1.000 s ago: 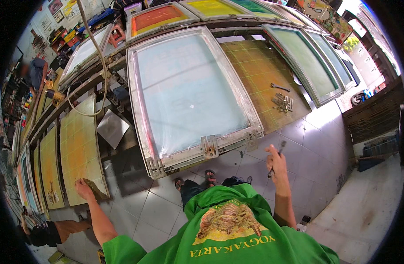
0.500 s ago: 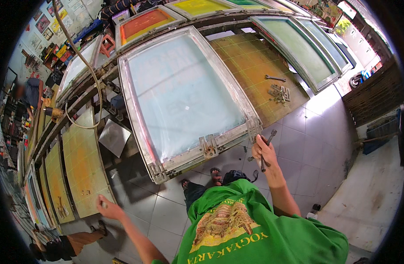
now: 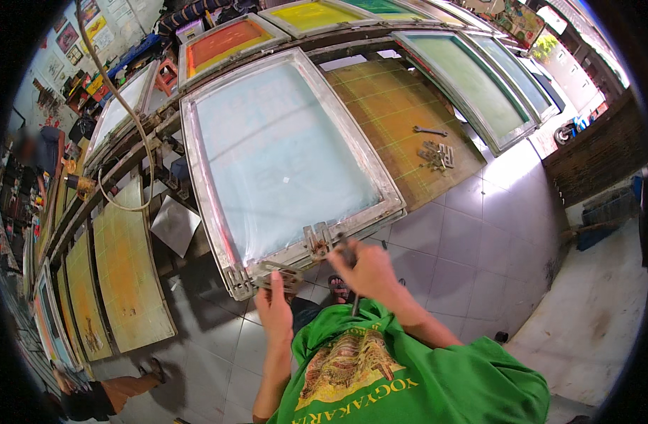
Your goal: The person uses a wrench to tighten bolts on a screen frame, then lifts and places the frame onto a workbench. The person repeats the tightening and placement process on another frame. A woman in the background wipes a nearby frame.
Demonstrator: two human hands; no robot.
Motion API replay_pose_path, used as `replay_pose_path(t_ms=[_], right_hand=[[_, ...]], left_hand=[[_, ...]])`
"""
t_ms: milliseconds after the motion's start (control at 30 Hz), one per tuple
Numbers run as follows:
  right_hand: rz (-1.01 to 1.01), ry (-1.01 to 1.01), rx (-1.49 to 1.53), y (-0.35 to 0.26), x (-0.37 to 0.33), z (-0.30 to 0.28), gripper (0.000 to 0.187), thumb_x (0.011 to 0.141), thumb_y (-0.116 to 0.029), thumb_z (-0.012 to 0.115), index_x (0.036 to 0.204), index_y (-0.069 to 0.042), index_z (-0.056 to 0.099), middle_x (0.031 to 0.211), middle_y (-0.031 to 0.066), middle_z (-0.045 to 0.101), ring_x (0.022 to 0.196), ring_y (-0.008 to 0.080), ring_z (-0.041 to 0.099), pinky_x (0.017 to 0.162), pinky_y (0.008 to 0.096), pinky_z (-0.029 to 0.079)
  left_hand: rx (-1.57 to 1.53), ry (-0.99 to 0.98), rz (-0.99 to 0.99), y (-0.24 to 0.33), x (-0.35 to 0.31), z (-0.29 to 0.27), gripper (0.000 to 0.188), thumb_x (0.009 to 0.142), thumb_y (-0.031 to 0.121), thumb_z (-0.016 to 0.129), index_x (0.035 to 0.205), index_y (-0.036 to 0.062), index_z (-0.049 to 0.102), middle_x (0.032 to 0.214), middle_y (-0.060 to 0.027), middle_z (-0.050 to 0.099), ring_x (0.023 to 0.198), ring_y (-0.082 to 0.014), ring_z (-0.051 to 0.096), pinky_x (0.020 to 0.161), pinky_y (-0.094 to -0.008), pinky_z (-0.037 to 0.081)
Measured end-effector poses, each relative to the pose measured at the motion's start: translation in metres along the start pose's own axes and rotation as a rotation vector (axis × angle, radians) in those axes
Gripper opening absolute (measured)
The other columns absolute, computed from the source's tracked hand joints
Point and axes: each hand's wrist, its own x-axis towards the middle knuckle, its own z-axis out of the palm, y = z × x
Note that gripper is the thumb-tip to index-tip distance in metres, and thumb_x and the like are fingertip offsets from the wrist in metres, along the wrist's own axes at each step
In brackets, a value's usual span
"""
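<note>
In front of me lies a screen-printing frame (image 3: 288, 148) with pale blue mesh and a worn metal rim. My left hand (image 3: 274, 311), at the near edge, pinches a slotted metal bracket (image 3: 285, 277). My right hand (image 3: 372, 271) is closed around a dark rod-like wrench (image 3: 343, 247), beside another slotted bracket (image 3: 316, 242) on the frame's near rim. The wrench's exact type is partly hidden by the fingers. A third bracket (image 3: 238, 283) sits at the frame's near left corner.
On the yellowish board (image 3: 387, 106) to the right lie an open-end wrench (image 3: 430, 131) and a pile of metal brackets (image 3: 437, 155). Other coloured screens (image 3: 225, 46) stand beyond. A hanging cable (image 3: 129, 106) loops at left. Another person's leg (image 3: 129, 390) shows at lower left.
The bracket at the frame's near right corner is gone from there; my left hand, empty before, has come in and holds a bracket. My right hand has moved left with the wrench.
</note>
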Motion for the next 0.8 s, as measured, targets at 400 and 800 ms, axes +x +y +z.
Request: replay_pose_path(t_ms=[400, 800], right_hand=[[0.045, 0.429, -0.347, 0.087, 0.053, -0.037, 0.036, 0.096, -0.034, 0.07, 0.117, -0.005, 0.07, 0.091, 0.0224, 0.076, 0.089, 0.0432, 0.074, 0.082, 0.0532, 0.057], [0.124, 0.644, -0.283, 0.119, 0.076, -0.046, 0.031, 0.093, -0.034, 0.072, 0.107, -0.006, 0.072, 0.091, 0.0208, 0.076, 0.091, 0.0431, 0.073, 0.081, 0.0535, 0.056]], left_hand=[[0.298, 0.122, 0.202, -0.003, 0.044, 0.004, 0.039, 0.112, 0.035, 0.062, 0.095, 0.0023, 0.072, 0.078, 0.0028, 0.062, 0.067, -0.0063, 0.052, 0.06, -0.0275, 0.042], [-0.002, 0.144, -0.003, 0.002, 0.026, 0.005, 0.037, 0.11, 0.039, 0.064, 0.092, 0.0068, 0.07, 0.082, 0.0006, 0.066, 0.068, -0.0089, 0.054, 0.062, -0.028, 0.044]])
